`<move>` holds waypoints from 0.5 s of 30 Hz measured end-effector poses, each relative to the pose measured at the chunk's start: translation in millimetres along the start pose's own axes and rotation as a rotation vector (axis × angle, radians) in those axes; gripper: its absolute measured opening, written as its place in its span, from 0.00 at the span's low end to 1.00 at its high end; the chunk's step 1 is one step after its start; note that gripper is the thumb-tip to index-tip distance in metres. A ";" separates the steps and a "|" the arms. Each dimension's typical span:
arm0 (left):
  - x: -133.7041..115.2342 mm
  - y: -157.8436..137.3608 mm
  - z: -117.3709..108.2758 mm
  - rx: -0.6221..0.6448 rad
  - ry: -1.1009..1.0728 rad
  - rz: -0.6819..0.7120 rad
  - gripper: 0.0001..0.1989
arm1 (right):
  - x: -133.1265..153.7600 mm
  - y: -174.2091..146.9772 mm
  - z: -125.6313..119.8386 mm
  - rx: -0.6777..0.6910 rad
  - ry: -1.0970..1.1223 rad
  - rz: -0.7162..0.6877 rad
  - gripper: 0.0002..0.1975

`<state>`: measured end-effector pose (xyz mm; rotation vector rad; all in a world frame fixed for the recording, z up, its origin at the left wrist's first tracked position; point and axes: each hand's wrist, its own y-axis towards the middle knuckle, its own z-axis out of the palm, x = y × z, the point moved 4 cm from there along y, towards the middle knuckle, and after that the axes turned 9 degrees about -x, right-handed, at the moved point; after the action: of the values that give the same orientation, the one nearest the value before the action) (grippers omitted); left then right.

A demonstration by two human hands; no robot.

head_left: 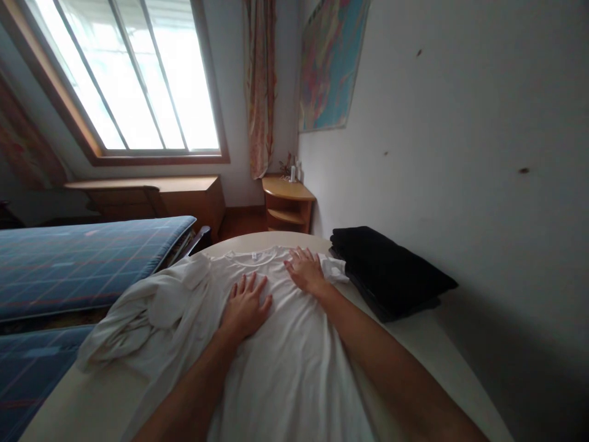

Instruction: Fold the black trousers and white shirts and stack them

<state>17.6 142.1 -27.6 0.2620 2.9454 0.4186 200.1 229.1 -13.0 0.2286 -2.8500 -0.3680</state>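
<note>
A white T-shirt (280, 344) lies spread on a pale table (442, 350), its neckline toward the far edge. My left hand (246, 307) rests flat on the chest of the shirt, fingers apart. Farther up, near the shoulder right of the neckline, my right hand (304, 269) presses on the cloth with its fingers spread. Neither hand grips the fabric. Crumpled white cloth (151, 313) is bunched along the left of the shirt; I cannot tell whether it is a separate garment.
Folded black clothes (396, 270) are stacked on the table's right side, by the wall. Blue plaid mattresses (92, 264) flank the table on the left. Beyond it stand a corner shelf (288, 189) with small items and a wooden desk (184, 183) under the window.
</note>
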 end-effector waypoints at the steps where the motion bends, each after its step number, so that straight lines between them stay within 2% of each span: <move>1: -0.2 0.0 0.1 0.007 0.005 0.001 0.29 | -6.0 -4.9 -1.2 0.028 -0.009 0.014 0.31; 4: -0.9 -0.3 -0.2 0.022 0.011 0.003 0.29 | -22.9 -14.3 -7.7 0.107 -0.015 -0.020 0.29; 7: -1.2 -0.6 -0.6 0.027 0.012 -0.001 0.30 | -37.0 -15.8 -24.9 0.037 -0.046 -0.013 0.25; 10: -1.0 -0.5 0.4 0.027 0.014 0.000 0.29 | -47.9 -14.8 -41.9 -0.038 -0.115 0.086 0.23; 13: 0.0 -0.2 2.4 0.027 0.012 0.001 0.29 | -53.4 -12.9 -50.1 -0.036 -0.168 0.152 0.21; 15: 0.8 -0.1 3.5 0.030 0.009 -0.002 0.29 | -53.4 -10.8 -50.3 0.008 -0.157 0.128 0.21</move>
<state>17.4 143.1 -31.0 0.2617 2.9622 0.3771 266.1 217.3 18.6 0.0181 -3.0010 -0.3629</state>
